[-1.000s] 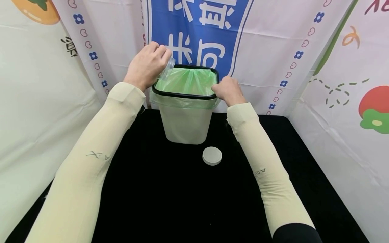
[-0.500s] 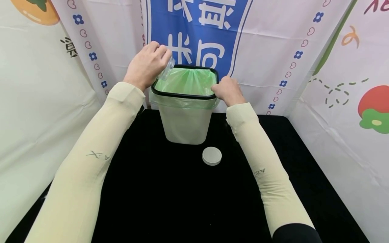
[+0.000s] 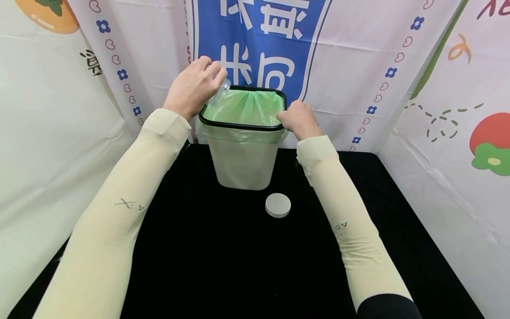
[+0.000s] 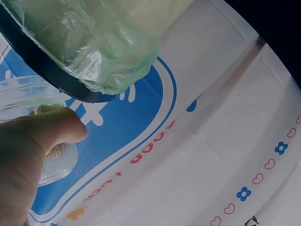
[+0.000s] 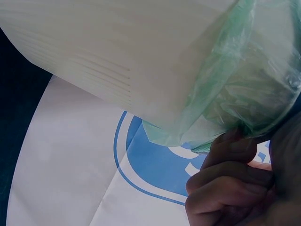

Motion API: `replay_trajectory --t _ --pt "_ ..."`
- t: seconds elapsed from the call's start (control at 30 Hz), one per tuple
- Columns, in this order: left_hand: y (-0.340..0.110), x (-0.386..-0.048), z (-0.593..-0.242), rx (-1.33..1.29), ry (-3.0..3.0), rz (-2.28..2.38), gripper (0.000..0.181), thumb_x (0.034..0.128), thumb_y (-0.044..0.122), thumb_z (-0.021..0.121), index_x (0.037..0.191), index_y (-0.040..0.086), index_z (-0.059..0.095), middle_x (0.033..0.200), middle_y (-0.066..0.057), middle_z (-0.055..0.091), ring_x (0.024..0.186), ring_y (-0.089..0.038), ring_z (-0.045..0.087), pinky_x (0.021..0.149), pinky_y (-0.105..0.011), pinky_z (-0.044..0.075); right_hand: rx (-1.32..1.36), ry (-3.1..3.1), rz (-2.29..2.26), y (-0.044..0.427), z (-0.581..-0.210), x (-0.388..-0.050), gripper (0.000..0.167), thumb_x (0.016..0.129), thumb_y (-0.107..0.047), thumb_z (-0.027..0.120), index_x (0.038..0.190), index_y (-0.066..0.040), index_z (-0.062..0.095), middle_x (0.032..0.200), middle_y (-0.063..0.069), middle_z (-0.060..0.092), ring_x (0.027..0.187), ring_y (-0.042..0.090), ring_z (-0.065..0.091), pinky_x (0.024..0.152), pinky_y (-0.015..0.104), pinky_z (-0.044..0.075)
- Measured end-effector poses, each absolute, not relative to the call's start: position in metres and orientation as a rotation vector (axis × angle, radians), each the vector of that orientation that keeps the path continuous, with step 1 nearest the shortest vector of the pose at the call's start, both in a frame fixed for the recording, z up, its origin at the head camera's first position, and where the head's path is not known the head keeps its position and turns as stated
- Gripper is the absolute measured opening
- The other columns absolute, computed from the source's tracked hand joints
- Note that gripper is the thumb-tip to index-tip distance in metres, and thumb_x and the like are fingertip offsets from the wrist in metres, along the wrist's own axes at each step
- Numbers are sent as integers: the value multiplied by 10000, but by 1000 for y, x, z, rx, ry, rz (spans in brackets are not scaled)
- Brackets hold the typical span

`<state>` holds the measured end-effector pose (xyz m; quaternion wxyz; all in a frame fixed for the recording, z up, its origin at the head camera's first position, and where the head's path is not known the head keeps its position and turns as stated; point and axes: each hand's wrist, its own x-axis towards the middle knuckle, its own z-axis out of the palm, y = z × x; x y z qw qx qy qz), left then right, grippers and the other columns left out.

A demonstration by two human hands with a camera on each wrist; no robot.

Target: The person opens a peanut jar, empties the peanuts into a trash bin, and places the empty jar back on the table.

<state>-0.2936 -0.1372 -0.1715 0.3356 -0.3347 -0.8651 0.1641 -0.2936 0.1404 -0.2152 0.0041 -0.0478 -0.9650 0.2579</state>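
Observation:
My left hand [image 3: 195, 86] grips a clear glass jar [image 3: 220, 94] at the left side of a pale trash bin [image 3: 245, 164]. The jar is tilted, its mouth end toward the bin's opening. In the left wrist view, brownish contents [image 4: 47, 108] show through the glass behind the thumb; what they are is hard to tell. A green plastic liner [image 3: 247, 106] lines the bin and folds out under its black rim [image 3: 239, 126]. At the right side, my right hand [image 3: 300, 118] holds that rim, fingers curled under it beside the liner.
A round white lid [image 3: 278, 204] lies on the black tabletop [image 3: 223, 248] in front of the bin. Printed cloth [image 3: 350, 57] hangs close behind the bin, and white cloth walls stand at both sides.
Very little differs. My left hand and the jar have shifted a few pixels, down and to the right; the right hand, bin and lid keep their places.

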Motion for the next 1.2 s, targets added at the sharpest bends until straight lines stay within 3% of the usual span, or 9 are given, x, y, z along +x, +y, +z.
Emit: replay_trajectory --t 0.2,0.6,0.93,1.2 --pt "-137 -294 -171 -873 -2216 454 515 803 -317 453 1271 -122 545 1261 -296 635 1179 -462 599 1120 -491 522 -158 -3024 801 140 -215 -294 256 981 -248 511 752 -154 443 709 16 432 589 173 418 545 316 389" --pt "-136 -296 -173 -889 -2157 457 498 839 -328 437 1269 -110 561 1249 -277 649 1162 -434 607 1109 -469 528 -146 -3027 789 139 -215 -293 249 987 -249 508 766 -151 449 734 25 442 598 168 430 548 308 388" --pt "-135 -297 -173 -921 -2130 455 497 790 -333 420 1209 -106 561 1208 -264 651 1147 -425 601 1115 -468 520 -158 -3029 806 140 -216 -295 234 979 -249 508 773 -154 448 748 31 447 612 178 439 550 314 391" --pt "-134 -297 -173 -939 -2118 460 454 831 -334 411 1191 -99 556 1195 -259 650 1163 -424 606 1126 -463 517 -147 -3027 807 140 -216 -294 233 980 -251 508 777 -152 450 740 28 444 593 168 425 536 306 382"
